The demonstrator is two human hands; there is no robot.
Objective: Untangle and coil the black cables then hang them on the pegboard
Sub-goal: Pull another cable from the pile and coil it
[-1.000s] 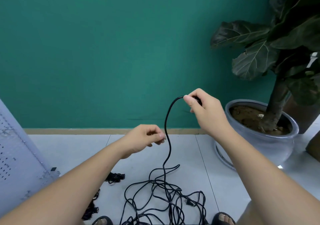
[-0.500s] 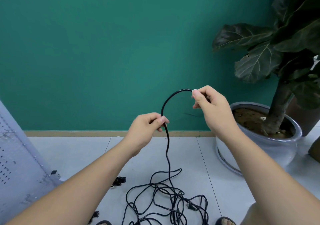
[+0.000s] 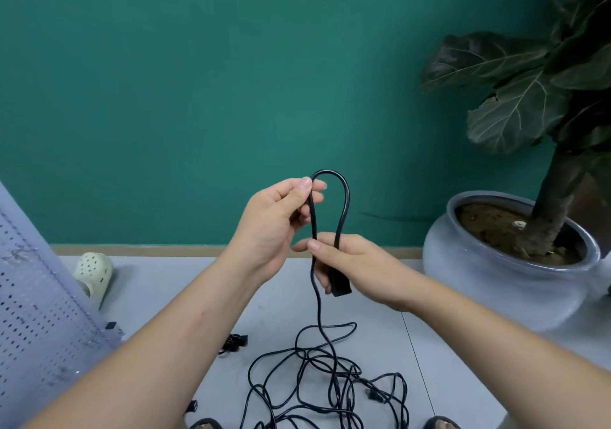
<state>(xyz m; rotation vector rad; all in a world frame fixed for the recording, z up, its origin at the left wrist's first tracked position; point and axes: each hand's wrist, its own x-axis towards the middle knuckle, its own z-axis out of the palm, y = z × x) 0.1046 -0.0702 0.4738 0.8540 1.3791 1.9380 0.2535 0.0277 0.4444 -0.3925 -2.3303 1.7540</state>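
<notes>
cable (image 3: pixel 346 204): black | wall (image 3: pixel 198 81): plain teal | floor (image 3: pixel 165 283): pale grey | pegboard (image 3: pixel 33 296): pale grey, rows of dark holes | pot (image 3: pixel 496 283): glossy blue-grey | leaves (image 3: pixel 515 111): dark green, pale veins | shoe (image 3: pixel 94 270): cream, dotted with holes

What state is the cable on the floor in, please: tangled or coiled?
Tangled: the black cable lies in loose, crossing loops on the floor; the left hand and right hand hold one bend.
</notes>
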